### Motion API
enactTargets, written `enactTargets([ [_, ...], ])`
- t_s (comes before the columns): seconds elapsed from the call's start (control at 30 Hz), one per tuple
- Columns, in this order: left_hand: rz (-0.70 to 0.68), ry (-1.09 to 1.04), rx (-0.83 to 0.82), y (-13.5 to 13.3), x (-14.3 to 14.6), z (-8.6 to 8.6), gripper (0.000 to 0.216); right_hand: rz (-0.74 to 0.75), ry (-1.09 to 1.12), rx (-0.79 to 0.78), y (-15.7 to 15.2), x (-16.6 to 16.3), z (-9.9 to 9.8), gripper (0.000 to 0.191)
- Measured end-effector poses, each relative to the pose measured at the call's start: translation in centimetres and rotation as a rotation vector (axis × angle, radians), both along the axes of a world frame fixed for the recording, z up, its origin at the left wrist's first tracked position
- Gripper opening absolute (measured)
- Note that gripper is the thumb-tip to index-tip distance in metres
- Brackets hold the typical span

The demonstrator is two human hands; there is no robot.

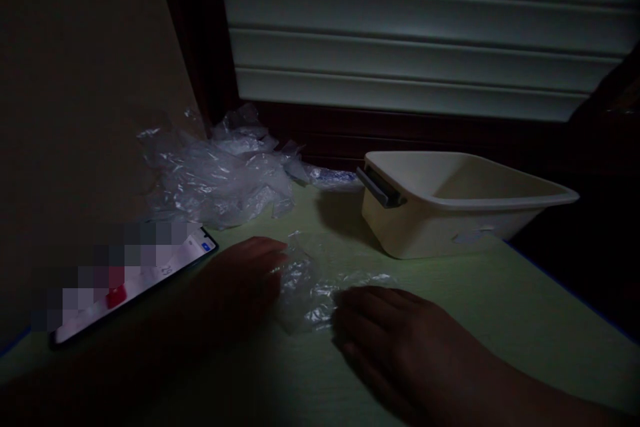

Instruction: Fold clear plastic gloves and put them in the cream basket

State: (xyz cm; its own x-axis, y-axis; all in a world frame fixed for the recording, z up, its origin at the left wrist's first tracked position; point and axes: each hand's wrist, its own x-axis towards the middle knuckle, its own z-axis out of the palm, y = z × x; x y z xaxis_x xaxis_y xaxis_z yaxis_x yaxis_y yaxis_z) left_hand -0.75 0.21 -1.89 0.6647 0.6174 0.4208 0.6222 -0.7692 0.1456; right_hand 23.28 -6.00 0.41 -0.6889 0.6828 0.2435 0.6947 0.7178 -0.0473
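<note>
A crumpled clear plastic bag (313,290) lies on the table between my two hands. At its left edge is my left hand (250,273), dark and smeared by motion, so whether its fingers grip the plastic does not show. My right hand (400,333) rests palm down at the right side of the bag, its fingers stretched out and lying over the near edge. Behind my left hand, a large loose heap of clear plastic bags (225,173) fills the back left of the table.
A cream plastic bin (425,230) with a grey handle (380,187) stands at the table's right edge. At the left a lit phone (165,270) lies on the green tabletop (500,320). Behind are a dark frame and a slatted shutter (400,47). The light is dim.
</note>
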Motion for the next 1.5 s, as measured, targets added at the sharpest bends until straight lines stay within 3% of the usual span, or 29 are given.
enactTargets([
  [0.07,0.046,0.043,-0.023,0.5,0.0,0.5,0.029,0.011,0.029,0.045,0.1,0.2,0.2,0.024],
  [0.2,0.005,0.157,-0.052,0.3,0.6,1.1,0.034,-0.001,0.020,0.174,0.3,0.6,0.0,0.029],
  [0.5,0.082,0.391,0.161,-1.8,1.8,2.4,0.035,-0.196,-0.084,0.144,1.9,1.1,0.2,0.023],
  [0.73,-0.079,0.210,0.410,-3.3,1.5,2.2,0.048,-0.233,-0.087,0.089,2.0,1.5,0.3,0.026],
  [0.93,0.042,0.113,0.199,-0.6,0.4,1.8,0.042,-0.168,-0.031,0.070,2.4,1.4,0.0,0.033],
  [1.07,-0.074,0.167,0.080,0.6,-0.2,1.1,0.044,-0.147,0.025,0.022,2.8,1.5,-0.3,0.036],
  [1.3,-0.134,0.146,0.142,-1.1,0.7,2.8,0.066,-0.097,0.003,-0.096,3.4,2.0,-0.3,0.036],
  [1.5,-0.217,0.157,0.186,-2.0,0.5,2.5,0.061,0.067,0.037,-0.173,3.6,2.9,0.5,0.037],
])
